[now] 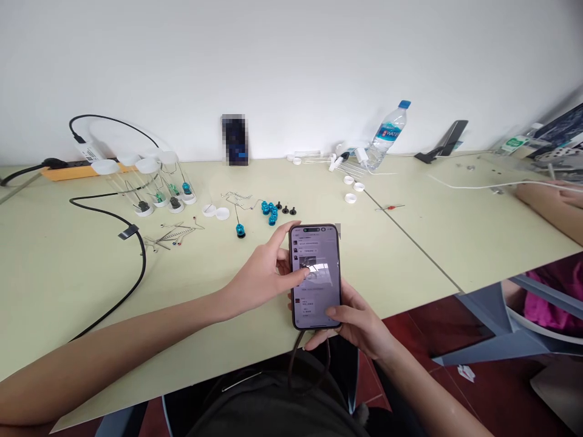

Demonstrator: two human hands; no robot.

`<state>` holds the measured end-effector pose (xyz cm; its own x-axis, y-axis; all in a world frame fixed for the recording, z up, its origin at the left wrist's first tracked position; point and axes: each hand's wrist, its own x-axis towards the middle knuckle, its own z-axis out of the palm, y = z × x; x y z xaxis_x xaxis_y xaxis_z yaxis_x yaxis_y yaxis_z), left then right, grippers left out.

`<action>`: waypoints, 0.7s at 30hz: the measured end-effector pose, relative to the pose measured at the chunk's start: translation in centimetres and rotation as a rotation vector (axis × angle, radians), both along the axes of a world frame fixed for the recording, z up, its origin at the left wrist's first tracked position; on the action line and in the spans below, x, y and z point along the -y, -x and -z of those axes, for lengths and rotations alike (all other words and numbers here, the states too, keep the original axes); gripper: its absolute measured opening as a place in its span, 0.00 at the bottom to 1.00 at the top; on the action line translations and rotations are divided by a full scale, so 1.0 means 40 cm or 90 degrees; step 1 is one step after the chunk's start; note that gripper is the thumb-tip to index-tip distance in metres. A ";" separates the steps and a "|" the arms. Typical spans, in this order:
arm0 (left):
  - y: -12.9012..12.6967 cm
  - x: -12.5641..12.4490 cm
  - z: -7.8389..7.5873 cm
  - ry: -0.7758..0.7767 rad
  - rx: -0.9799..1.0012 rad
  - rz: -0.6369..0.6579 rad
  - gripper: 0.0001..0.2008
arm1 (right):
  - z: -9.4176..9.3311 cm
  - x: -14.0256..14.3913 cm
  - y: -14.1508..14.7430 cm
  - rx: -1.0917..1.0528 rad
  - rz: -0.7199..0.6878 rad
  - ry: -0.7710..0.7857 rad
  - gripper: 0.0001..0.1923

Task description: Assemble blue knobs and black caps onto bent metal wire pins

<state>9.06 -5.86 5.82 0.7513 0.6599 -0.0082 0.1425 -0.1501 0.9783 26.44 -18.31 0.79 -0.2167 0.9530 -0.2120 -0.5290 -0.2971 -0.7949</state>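
Head view: the pale green desk [68, 273] carries a row of clear tubes [155, 182] with white caps at the left, a black cable [136, 267] curling past them, a cluster of blue beads [269, 211], loose wire pieces [175, 233] and a water bottle [387, 136] by the wall. Another person's forearm [546, 206] rests at the far right. Nothing stands between the hands and the phone [316, 276]. The right hand [359, 325] cradles it from below, grip wrapped round its lower edge; the left hand [264, 273] steadies the side, thumb pressed on the screen. The phone is dark-framed, upright, lit with a chat page, above the desk's near edge, a cord hanging below.
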 end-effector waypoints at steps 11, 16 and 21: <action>0.019 -0.006 -0.003 -0.026 0.015 0.037 0.34 | -0.006 0.001 0.008 -0.005 0.019 0.007 0.40; 0.021 -0.009 -0.002 -0.026 0.016 0.053 0.35 | 0.006 0.001 0.004 -0.023 0.020 -0.016 0.33; 0.021 0.000 -0.013 -0.045 0.016 0.065 0.35 | 0.008 -0.007 -0.004 -0.107 -0.005 0.037 0.30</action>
<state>8.22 -5.85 6.34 0.8144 0.5777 0.0553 0.0990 -0.2321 0.9676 26.60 -18.03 0.48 -0.2617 0.9383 -0.2261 -0.6505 -0.3445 -0.6769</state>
